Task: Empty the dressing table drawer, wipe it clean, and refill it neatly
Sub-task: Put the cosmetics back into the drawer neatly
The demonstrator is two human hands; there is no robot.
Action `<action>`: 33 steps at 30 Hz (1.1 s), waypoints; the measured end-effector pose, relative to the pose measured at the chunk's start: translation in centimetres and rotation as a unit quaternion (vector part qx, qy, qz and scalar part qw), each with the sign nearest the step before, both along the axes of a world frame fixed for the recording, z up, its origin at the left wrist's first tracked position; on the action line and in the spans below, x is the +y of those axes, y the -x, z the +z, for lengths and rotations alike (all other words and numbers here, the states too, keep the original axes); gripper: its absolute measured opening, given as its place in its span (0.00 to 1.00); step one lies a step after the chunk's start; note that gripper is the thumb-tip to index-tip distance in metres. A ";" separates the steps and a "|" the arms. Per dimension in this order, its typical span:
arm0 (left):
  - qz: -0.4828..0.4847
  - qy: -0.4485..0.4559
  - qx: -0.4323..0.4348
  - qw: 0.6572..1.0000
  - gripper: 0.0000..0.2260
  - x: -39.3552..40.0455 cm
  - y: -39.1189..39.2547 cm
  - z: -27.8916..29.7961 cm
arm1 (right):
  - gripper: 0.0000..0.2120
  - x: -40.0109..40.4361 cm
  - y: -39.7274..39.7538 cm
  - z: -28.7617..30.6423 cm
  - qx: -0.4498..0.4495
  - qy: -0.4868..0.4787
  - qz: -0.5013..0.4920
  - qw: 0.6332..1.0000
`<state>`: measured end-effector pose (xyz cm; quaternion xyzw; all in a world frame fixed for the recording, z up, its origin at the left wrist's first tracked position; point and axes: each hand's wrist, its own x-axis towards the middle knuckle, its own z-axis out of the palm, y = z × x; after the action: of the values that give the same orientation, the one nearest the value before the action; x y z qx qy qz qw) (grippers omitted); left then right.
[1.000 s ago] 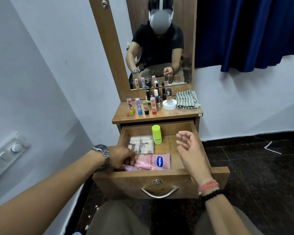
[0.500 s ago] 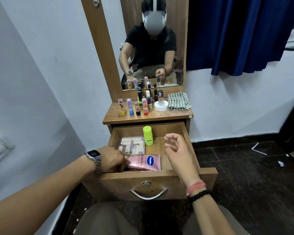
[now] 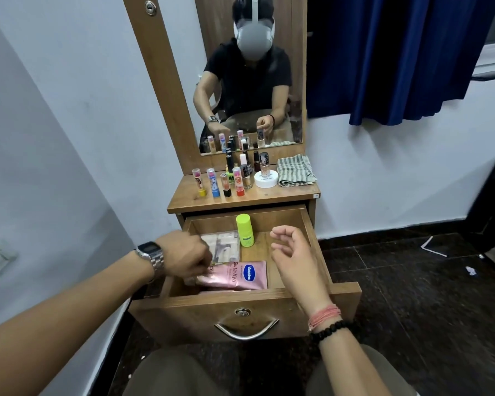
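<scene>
**Emptying the drawer: left hand at the pink tube**

The left hand (image 3: 187,257) reaches into the front left of the open drawer (image 3: 315,241), fingers curled down at the near end of the pink tube (image 3: 235,275). The fingertips are hidden behind the knuckles, so whether they already pinch the tube cannot be told. The right hand (image 3: 293,258) hovers over the bare right side of the drawer, fingers loosely curled and holding nothing.

To do this step well, I would take the tube across its flat body rather than by a corner, lift it straight up past the drawer front, and use the free hand for the green bottle (image 3: 245,230) so both leave together.

The tube lies flat along the drawer front, pink and glossy with a blue oval label. Just behind it lies a clear flat packet (image 3: 222,245), and the green bottle stands upright near the back. On the counter (image 3: 286,195) above stand lip balms and small bottles, beside a folded striped cloth (image 3: 295,170).
</scene>
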<state>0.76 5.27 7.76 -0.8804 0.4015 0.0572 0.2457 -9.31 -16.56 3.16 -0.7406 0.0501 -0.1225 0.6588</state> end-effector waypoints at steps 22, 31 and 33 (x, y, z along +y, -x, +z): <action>0.093 0.289 -0.120 0.945 0.24 -16.4 -12.8 8.3 | 0.18 -0.3 -0.5 -0.4 0.008 -0.057 0.029 0.998; 0.093 0.284 -0.128 0.946 0.13 -16.8 -13.5 7.5 | 0.18 -0.4 -0.5 -0.4 0.005 -0.067 0.033 0.997; 0.090 0.287 -0.130 0.945 0.10 -16.9 -13.4 7.5 | 0.18 -0.4 -0.5 -0.4 0.006 -0.069 0.033 0.997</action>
<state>14.14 -11.63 15.26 -0.9460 0.2842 -0.1539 0.0263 -8.79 -16.95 2.78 -0.6957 0.0376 -0.0921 0.7114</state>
